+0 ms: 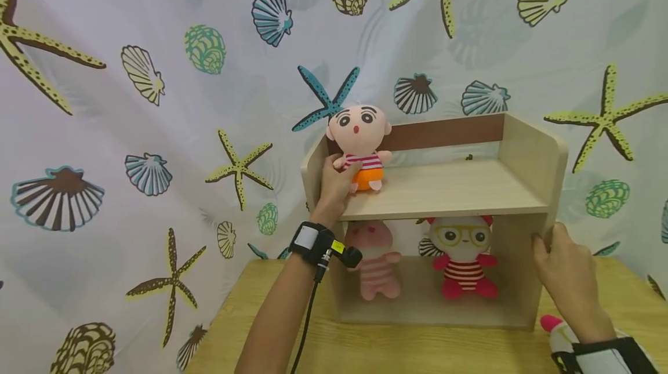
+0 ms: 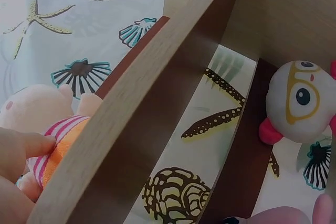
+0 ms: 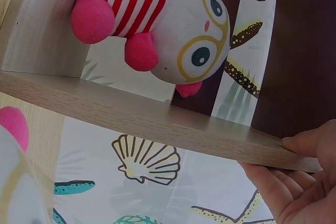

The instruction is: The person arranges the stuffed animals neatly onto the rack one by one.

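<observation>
Bare arms, a camera strap on each wrist

The left wrist (image 1: 312,242) wears a black band with a white rectangular patch, a small yellow tag and a rounded black camera module, from which a thin black cable trails down along the forearm. The right wrist (image 1: 605,355) carries a matching black strap with white panels. No sleeves show on either forearm.

Item count, as visible:

- Plush dolls: 4 total. 1 round-headed doll (image 1: 360,145) w/ orange shorts, top shelf. 1 pink doll (image 1: 377,261) and 1 white doll w/ yellow glasses (image 1: 463,258), lower compartment. 1 more doll (image 1: 557,332), pink-tipped, partly visible on table (image 1: 396,351) by right wrist.
- Wooden shelf units (image 1: 454,188): 1, w/ 2 levels.
- Tables: 1.
- Hands: 2, left hand (image 1: 334,185) and right hand (image 1: 566,269).
- Wrist cams: 2, 1 per wrist.
- Printed backdrop cloths: 1.
</observation>
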Action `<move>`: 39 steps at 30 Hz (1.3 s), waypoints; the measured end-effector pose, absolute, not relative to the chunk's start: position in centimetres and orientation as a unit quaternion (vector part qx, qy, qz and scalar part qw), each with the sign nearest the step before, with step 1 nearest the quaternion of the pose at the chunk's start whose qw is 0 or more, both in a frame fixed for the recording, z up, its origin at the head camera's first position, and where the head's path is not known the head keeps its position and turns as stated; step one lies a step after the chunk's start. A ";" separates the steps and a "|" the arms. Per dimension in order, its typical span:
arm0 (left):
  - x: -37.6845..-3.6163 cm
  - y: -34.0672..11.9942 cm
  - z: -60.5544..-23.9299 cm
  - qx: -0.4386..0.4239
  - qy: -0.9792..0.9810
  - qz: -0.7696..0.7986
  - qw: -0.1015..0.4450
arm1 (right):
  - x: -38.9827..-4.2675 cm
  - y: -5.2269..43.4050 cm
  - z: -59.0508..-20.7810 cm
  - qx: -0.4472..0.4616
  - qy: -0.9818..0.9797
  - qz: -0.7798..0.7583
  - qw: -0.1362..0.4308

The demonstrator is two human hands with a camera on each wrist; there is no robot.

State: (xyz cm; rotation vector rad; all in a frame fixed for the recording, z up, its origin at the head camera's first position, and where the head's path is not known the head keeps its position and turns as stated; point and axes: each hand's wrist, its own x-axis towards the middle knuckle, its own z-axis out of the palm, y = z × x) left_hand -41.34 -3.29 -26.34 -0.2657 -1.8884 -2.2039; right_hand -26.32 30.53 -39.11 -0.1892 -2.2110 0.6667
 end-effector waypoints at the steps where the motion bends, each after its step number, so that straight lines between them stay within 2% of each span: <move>1: -41.3 -3.2 -26.3 -0.096 -0.642 -0.752 0.113 | -26.3 30.6 -39.1 -0.075 -0.874 0.264 0.401; 13: -39.4 -4.3 -26.8 -0.092 -0.738 -0.651 0.152 | -26.2 30.6 -39.1 -0.071 -0.872 0.266 0.405; 20: -36.9 -4.8 -26.8 -0.104 -0.767 -0.592 0.226 | -26.2 30.5 -39.1 -0.070 -0.873 0.265 0.404; 28: -34.7 -5.7 -27.5 -0.219 -0.763 -0.504 0.340 | -26.1 30.5 -39.0 -0.071 -0.872 0.269 0.403; 32: -34.0 -6.3 -28.3 -0.253 -0.758 -0.472 0.373 | -26.1 30.4 -39.0 -0.073 -0.873 0.271 0.398; 39: -32.8 -7.7 -29.7 -0.260 -0.723 -0.448 0.457 | -26.1 30.5 -39.1 -0.071 -0.873 0.267 0.402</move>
